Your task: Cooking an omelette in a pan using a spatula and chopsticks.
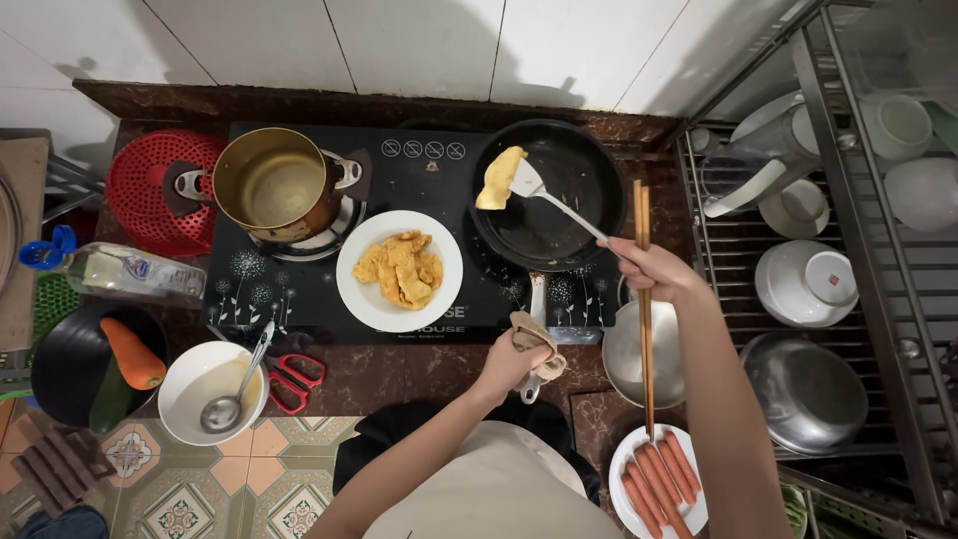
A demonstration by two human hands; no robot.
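At centre frame the left hand [519,354] is clenched around a cloth [534,339] wrapped on the frying pan [559,200] handle. The right hand [649,268] grasps a spatula [544,195] and, it seems, chopsticks [646,319] together, lifting a piece of omelette [499,178] at the pan's left rim, above the plate [399,271].

Your frying pan [559,205] sits on the stove's [299,289] right side, the pot [274,185] on its left, the plate of omelette [399,269] between and nearer you. Right of the pan stands the dish rack [798,260]; sausages [659,474] lie near your right elbow — probably on a plate.
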